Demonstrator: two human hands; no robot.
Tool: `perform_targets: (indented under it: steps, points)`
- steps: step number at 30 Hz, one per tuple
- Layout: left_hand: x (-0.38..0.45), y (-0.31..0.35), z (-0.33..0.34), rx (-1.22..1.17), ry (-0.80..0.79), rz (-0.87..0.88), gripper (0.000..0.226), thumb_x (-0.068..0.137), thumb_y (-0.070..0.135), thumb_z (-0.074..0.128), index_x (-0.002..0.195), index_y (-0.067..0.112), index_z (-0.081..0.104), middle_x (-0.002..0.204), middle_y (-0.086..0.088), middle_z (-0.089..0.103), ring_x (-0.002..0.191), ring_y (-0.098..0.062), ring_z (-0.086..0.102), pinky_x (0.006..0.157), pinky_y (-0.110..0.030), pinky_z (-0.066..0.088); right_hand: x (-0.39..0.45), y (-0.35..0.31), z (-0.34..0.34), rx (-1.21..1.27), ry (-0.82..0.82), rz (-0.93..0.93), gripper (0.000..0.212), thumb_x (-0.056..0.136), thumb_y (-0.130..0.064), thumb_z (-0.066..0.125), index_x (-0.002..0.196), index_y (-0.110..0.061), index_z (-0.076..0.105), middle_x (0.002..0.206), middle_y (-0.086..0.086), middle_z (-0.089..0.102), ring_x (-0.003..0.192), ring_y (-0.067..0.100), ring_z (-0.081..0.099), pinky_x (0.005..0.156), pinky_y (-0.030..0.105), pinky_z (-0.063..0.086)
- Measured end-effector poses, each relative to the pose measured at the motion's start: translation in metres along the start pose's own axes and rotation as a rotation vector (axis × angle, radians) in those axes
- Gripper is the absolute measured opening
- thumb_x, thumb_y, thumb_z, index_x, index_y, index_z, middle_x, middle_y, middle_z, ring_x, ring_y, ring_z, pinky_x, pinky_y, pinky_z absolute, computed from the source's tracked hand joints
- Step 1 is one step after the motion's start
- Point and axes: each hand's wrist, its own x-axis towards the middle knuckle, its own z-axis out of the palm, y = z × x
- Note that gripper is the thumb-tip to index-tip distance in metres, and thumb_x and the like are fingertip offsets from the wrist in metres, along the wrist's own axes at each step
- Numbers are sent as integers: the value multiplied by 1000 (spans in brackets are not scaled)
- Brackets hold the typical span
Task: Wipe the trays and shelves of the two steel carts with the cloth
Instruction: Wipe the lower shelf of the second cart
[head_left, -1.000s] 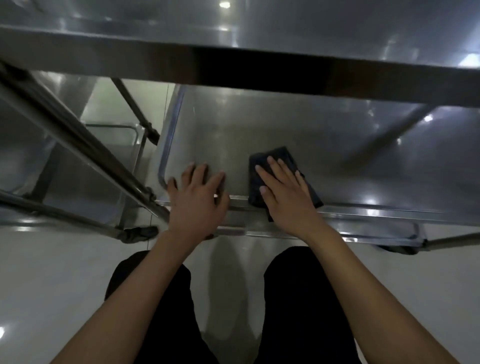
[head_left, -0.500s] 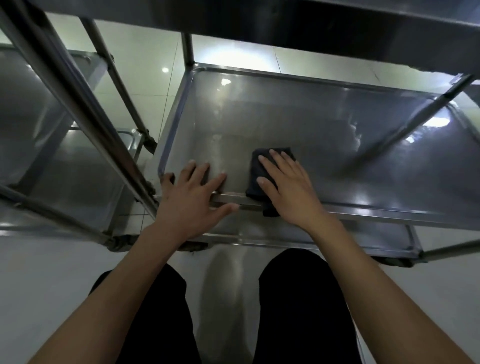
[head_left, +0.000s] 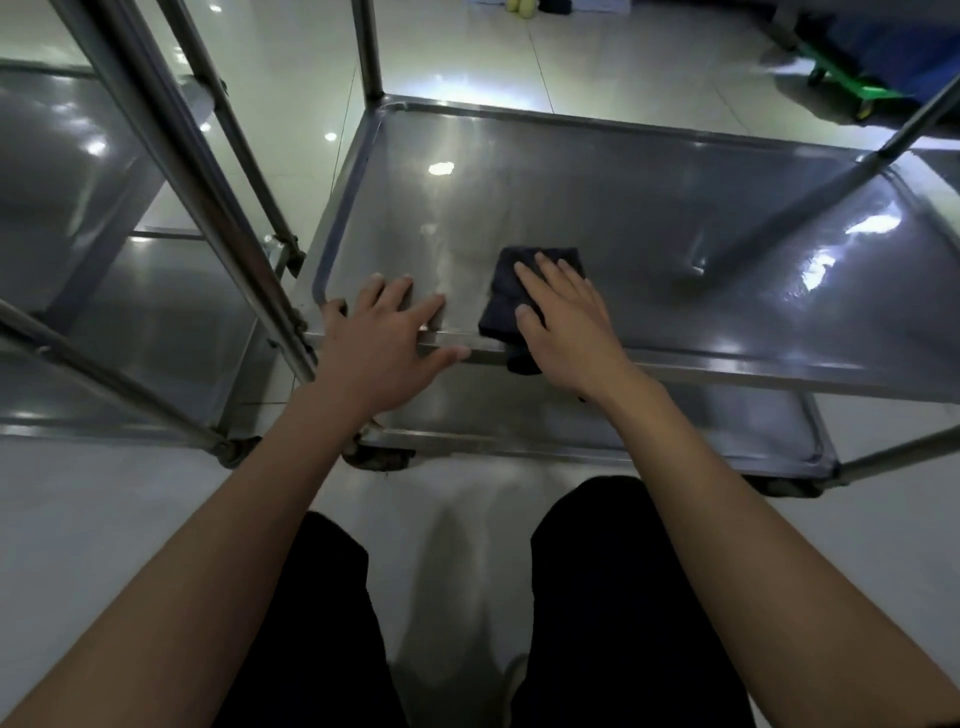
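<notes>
Cloth on steel shelf
Right hand (head_left: 563, 325) flat, pressing cloth (head_left: 501, 299); left hand (head_left: 382, 340), at its 9 o'clock, released, fingers spread on shelf (head_left: 649, 218) rim.

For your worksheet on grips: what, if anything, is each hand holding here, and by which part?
Nothing is gripped. The right hand presses flat on the cloth's top; the left hand rests open on the shelf's near rim.

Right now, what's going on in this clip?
A person is wiping a steel cart. Their right hand presses a dark folded cloth flat on the middle shelf, near its front edge, with part of the cloth hanging over the rim. Their left hand rests with spread fingers on the shelf's front left corner. A second steel cart stands just to the left.
</notes>
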Motion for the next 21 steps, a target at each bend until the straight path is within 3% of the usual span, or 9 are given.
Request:
perform_targets:
  steps: [4,9,12,17,21]
  points:
    - [-9,2,-6,-56,19,-10,65,86,76,42,134,33,52,144,-5,46,137,-29,36,107,-58,32,-7,-3,-4,-55,2,-35,53,107,-36,29,159,-28,19,168,-3,4,154,20,0,124,41,0]
    - [-34,-22,-7,-17,270,-78,41,87,54,64,111,21,68,115,-5,61,111,-30,53,91,-48,42,-6,-4,-4,-73,-48,-61,53,108,-36,22,159,-27,16,168,-5,-3,154,19,-5,122,42,-6]
    - [-46,-31,-1,-11,334,-78,32,86,38,70,106,13,72,102,-6,65,99,-31,58,83,-44,46,-5,-14,0,-82,-55,-45,52,108,-35,22,159,-25,17,168,-5,-3,154,17,-5,122,41,-6]
    - [-50,-36,-3,-113,352,-40,27,87,27,68,109,12,72,106,-4,70,97,-28,64,81,-43,54,7,-45,8,-47,-95,-79,52,108,-32,22,160,-23,17,168,-4,-5,154,18,-5,122,43,-6]
    - [-61,-41,1,-171,364,-45,31,90,25,66,120,17,70,118,-2,60,97,-22,64,68,-38,56,23,-76,22,-18,-118,-137,52,108,-32,24,159,-25,18,168,-2,-3,154,19,-5,122,45,-6]
